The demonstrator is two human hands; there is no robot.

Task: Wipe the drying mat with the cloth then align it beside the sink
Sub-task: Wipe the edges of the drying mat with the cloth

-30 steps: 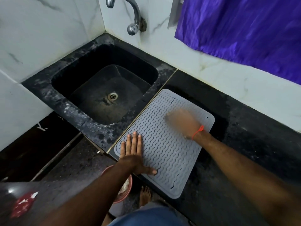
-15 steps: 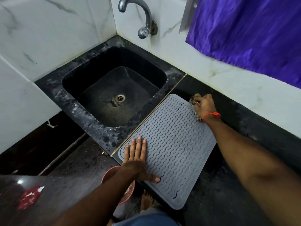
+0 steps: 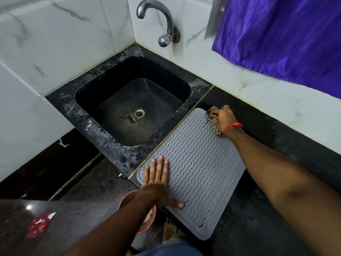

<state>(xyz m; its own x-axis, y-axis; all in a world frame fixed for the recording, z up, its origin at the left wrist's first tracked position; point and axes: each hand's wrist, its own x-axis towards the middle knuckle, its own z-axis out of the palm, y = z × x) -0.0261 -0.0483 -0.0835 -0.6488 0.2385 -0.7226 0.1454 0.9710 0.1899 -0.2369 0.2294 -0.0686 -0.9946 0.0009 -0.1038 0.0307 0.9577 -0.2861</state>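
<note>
Head view is taken from above a dark stone counter (image 3: pixel 258 218), and the scene is read from its left side across. At about 9 o'clock a black sink (image 3: pixel 103 126) is set into a speckled surround, its basin smooth and rounded at the corners, with a metal drain at the bottom and a curved chrome tap (image 3: pixel 166 24) mounted on the marble-patterned wall at 12 o'clock. Just beside the sink, near the centre, the drying mat (image 3: pixel 199 167) is laid flat; it is grey, rectangular with rounded corners, ribbed in wavy lines, and judged to be soft silicone that would slide if unweighted. For that reason, it seems, the left hand (image 3: pixel 156 182) is pressed palm-down on the mat's near-left corner at about 7 o'clock, fingers spread flat and gripping nothing. At the mat's far corner, toward 1 o'clock, a mottled brown cloth (image 3: pixel 211 114) is bunched inside the right hand (image 3: pixel 224 119), whose fingers are curled tightly around it; a red thread is worn at that wrist. The mat's long edge is seen running close along the seam by the sink, though its near end overhangs the counter edge slightly.
</note>
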